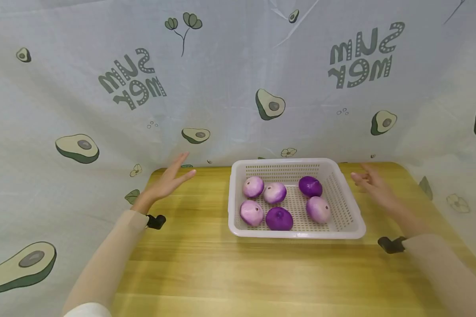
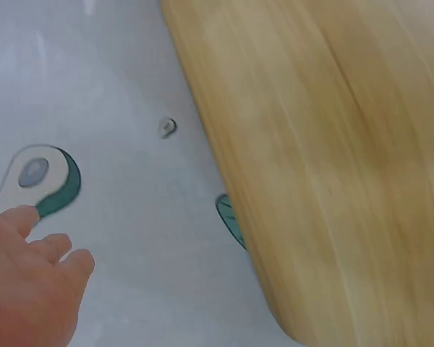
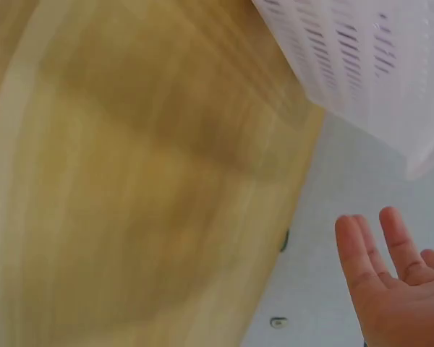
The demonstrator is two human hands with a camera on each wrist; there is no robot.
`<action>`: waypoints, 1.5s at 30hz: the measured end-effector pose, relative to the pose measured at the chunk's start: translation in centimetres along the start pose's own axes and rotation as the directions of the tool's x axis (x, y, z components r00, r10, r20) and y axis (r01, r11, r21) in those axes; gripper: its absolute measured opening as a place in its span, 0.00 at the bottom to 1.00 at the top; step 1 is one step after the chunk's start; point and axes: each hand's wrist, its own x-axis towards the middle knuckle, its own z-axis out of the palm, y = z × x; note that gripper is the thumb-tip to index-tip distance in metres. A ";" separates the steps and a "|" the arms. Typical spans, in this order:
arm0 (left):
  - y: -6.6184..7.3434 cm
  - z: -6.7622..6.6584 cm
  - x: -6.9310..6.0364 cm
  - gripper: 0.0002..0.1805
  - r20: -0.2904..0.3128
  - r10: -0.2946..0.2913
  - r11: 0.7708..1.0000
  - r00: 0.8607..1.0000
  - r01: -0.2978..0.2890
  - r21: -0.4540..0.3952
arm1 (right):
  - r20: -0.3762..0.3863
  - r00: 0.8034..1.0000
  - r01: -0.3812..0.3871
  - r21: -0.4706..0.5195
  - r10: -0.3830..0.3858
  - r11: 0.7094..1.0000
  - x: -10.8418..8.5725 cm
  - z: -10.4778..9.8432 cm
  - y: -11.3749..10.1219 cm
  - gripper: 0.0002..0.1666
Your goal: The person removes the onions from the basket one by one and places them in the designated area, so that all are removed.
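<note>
A white perforated plastic basket [image 1: 297, 234] stands on the wooden table, with several purple onions in it. Some are pale pink-purple, such as the onion [image 1: 251, 213] at the left; others are deep purple, like the onion [image 1: 279, 219] near the front wall. Two more lie toward the basket's right side. My left hand [image 1: 167, 181] is held over the table's left edge, apart from the basket, fingers spread and holding nothing. Just beyond the basket's right wall is my right hand [image 1: 377, 187], its fingers loosely extended around nothing. In the right wrist view, a gap separates its fingers from the basket [image 3: 347, 65].
The yellowish wooden table [image 1: 238, 273] has rounded far corners. Behind it and along both sides hangs a pale cloth [image 1: 230, 79] printed with avocados and lettering. A small black device [image 1: 156, 222] is strapped at the left wrist, another black device [image 1: 391, 245] at the right.
</note>
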 end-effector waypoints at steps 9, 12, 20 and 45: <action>3.1 1.1 2.5 0.44 0.058 0.112 0.993 0.992 -0.109 -0.046 | -0.005 1.000 -0.018 0.146 0.019 0.989 -0.5 2.2 0.5 0.40; 4.1 1.5 3.3 0.44 0.078 0.128 0.991 0.989 -0.124 -0.055 | -0.012 0.999 -0.042 0.159 0.044 0.986 -0.6 2.7 0.4 0.40; 6.2 3.2 5.7 0.46 0.124 0.172 0.984 0.977 -0.166 -0.059 | -0.027 0.992 -0.108 0.297 0.121 0.949 -0.7 3.6 0.5 0.42; 13.8 11.0 11.7 0.46 0.302 0.334 0.937 0.893 -0.279 -0.212 | -0.101 0.990 -0.044 0.426 0.096 0.904 -0.9 4.7 1.0 0.38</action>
